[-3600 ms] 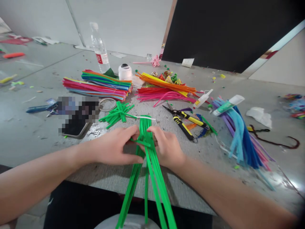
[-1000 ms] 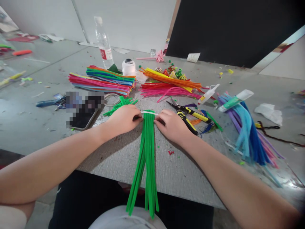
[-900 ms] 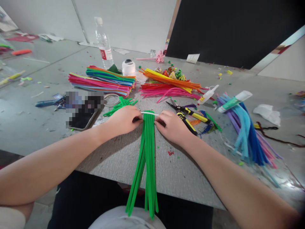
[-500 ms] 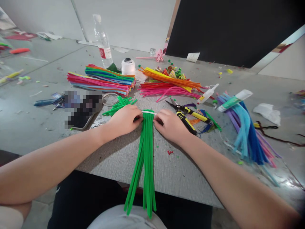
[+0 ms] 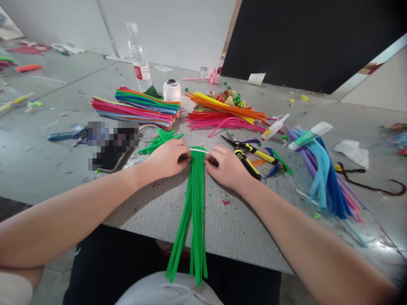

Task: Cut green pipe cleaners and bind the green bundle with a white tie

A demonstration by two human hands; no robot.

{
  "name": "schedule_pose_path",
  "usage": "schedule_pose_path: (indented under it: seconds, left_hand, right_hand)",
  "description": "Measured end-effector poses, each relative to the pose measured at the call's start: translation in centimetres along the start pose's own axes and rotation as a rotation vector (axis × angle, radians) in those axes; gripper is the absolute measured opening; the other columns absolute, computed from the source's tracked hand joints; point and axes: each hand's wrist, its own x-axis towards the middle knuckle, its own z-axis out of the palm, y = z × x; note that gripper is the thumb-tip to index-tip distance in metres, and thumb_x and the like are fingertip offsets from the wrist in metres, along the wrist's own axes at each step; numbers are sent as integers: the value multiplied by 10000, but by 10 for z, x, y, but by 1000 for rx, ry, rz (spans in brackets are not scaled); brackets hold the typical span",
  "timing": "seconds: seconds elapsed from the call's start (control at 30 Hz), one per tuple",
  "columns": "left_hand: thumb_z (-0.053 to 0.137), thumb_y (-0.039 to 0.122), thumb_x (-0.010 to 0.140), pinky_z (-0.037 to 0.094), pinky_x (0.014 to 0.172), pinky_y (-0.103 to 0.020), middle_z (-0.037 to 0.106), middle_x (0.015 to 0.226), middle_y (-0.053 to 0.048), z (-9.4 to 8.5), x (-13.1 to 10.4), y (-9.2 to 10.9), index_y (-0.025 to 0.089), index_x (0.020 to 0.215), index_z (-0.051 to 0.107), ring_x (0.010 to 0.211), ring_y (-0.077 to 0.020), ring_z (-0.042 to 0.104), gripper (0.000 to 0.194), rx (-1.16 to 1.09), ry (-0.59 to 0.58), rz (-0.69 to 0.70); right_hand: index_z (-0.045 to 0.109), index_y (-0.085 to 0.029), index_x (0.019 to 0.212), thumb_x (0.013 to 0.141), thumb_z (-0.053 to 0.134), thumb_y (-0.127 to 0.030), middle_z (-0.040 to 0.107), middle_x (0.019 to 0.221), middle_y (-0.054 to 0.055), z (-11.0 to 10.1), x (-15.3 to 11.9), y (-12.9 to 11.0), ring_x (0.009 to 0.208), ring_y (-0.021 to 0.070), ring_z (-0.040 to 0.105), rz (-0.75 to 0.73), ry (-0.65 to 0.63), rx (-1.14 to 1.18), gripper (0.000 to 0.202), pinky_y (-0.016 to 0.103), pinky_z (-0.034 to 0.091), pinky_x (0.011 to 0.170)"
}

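Since a moment ago little shifts: the left hand (image 5: 167, 159) and right hand (image 5: 226, 167) stay pinched on the green pipe-cleaner bundle (image 5: 194, 203) near the desk's (image 5: 47, 169) front edge, at the white tie (image 5: 197, 150).

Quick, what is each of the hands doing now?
Left hand: closed, pinching the green pipe cleaner bundle near its top.
Right hand: closed, pinching the same bundle.

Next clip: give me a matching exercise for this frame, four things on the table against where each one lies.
Things:
1. green stick bundle
2. water bottle
3. yellow-handled cutters
4. blue stick pile

Places:
A. far side of the table, standing upright
B. just right of the right hand
C. between the left hand and the right hand, hanging over the near table edge
D. right side of the table, under a green-and-white tube

Pairs: 1-C, 2-A, 3-B, 4-D
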Motion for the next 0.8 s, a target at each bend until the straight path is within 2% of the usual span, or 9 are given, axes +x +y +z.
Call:
schedule_pose_path:
  seconds: [0.23,0.57,0.8]
  left_hand:
    - [652,217,946,528,822,-361,648,867,-68,2,-1,-2,153,906,761,879,-224,646,132,5,18,16]
    - [643,203,957,534,898,-394,687,913,-91,5,-4,0,142,938,742,936,-248,669,118,22,40,4]
    - [587,215,1006,513,863,-368,665,932,-85,-1,-7,-4,149,931,718,930,-232,649,164,-27,-15,49]
  right_hand:
    - [601,-219,798,897,629,-168,608,816,51,2,2,2,843,233,589,11,6,45,115,365,445,779]
    - [546,-225,753,896,623,-190,582,807,42,-3,1,5,780,213,567,39,-18,79,166,351,419,726]
    - [637,-210,845,880,689,-209,651,870,64,-2,-2,1,896,247,602,-8,-21,62,62,374,444,824]
